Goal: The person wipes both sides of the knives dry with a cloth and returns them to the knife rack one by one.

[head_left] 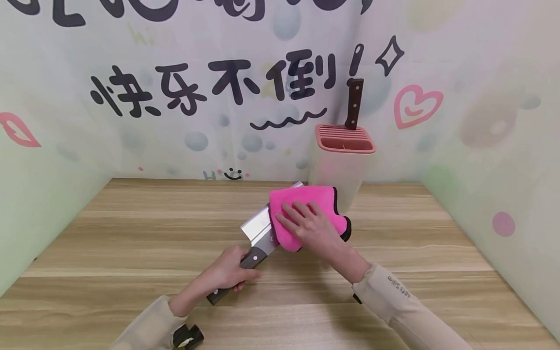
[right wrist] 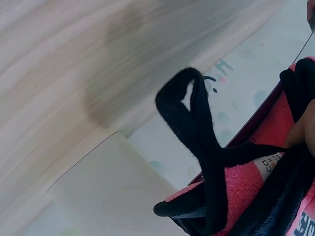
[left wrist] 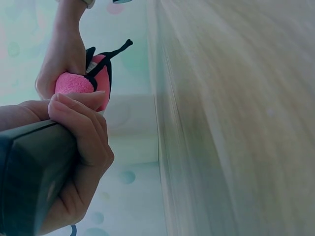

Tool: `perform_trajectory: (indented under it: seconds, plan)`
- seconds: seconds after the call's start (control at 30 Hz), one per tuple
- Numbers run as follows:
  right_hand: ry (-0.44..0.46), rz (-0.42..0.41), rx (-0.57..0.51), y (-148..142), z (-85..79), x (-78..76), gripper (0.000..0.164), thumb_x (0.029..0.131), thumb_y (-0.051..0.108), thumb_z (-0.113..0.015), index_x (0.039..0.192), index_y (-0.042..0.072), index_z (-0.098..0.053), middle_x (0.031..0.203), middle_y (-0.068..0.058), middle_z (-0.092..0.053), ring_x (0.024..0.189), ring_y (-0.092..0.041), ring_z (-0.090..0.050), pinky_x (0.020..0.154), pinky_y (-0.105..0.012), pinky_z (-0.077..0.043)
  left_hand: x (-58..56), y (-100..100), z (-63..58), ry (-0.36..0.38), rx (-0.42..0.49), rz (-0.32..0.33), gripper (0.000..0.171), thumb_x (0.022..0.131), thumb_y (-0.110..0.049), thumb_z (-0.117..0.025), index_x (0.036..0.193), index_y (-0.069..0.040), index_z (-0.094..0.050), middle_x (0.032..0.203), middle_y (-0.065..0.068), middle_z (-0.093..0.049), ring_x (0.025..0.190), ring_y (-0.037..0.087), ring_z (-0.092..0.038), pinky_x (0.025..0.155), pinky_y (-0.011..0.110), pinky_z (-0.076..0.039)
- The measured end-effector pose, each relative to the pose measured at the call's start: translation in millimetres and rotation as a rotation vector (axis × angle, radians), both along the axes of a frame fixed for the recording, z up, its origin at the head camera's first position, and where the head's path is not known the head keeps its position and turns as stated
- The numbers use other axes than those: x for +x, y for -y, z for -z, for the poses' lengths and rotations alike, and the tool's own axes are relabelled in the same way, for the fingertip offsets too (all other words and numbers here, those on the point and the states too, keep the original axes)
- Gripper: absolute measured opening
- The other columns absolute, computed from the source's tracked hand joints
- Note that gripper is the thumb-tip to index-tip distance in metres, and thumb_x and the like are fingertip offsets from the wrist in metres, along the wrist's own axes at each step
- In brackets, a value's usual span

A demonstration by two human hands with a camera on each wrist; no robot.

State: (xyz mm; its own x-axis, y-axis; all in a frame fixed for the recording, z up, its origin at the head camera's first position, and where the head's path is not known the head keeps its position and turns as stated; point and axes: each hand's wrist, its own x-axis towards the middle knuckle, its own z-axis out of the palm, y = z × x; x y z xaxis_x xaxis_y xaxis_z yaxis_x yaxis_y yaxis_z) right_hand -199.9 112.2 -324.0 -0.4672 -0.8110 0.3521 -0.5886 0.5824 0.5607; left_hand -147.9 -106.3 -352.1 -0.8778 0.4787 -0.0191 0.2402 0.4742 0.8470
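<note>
A cleaver (head_left: 257, 226) with a wide shiny blade and a dark riveted handle (head_left: 253, 258) slants up and right above the table. My left hand (head_left: 229, 269) grips that handle, its fingers curled round it in the left wrist view. Folded over the blade is a pink cloth (head_left: 325, 198) with black edging, which hides most of the metal; one blade corner shows past its top. My right hand (head_left: 311, 228) holds the cloth against the blade, fingers spread on top. In the right wrist view, the cloth's underside (right wrist: 243, 183) shows a black loop and a white label.
A cream knife block (head_left: 337, 170) with a pink slotted top stands at the back, just behind the cloth. One brown-handled knife (head_left: 355, 104) stands in it. The wood-grain table (head_left: 131, 233) meets a printed wall sheet (head_left: 153, 146) at the back.
</note>
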Motion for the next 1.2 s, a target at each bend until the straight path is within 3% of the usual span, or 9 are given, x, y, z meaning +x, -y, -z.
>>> perform_trajectory:
  seconds: [0.63, 1.2]
  plan:
    - [-0.099, -0.19, 0.057, 14, 3.4, 14.7, 0.047, 0.077, 0.014, -0.068, 0.122, 0.021, -0.055, 0.123, -0.002, -0.053, 0.111, -0.021, -0.049, 0.089, -0.035, -0.042, -2.4, -3, 0.1, 0.027, -0.026, 0.015, 0.018, 0.078, -0.007, -0.064, 0.071, -0.004, -0.048, 0.043, -0.004, -0.044, 0.033, 0.003, -0.041, 0.032, 0.02, -0.037]
    - [-0.051, -0.176, 0.033, 13, 5.4, 15.7, 0.048, 0.077, 0.015, -0.067, 0.123, 0.02, -0.054, 0.125, -0.002, -0.052, 0.112, -0.022, -0.048, 0.091, -0.037, -0.041, -2.0, -3, -1.0, 0.024, -0.013, 0.009, 0.019, 0.078, -0.006, -0.064, 0.07, -0.003, -0.047, 0.044, -0.004, -0.044, 0.033, 0.003, -0.042, 0.033, 0.021, -0.039]
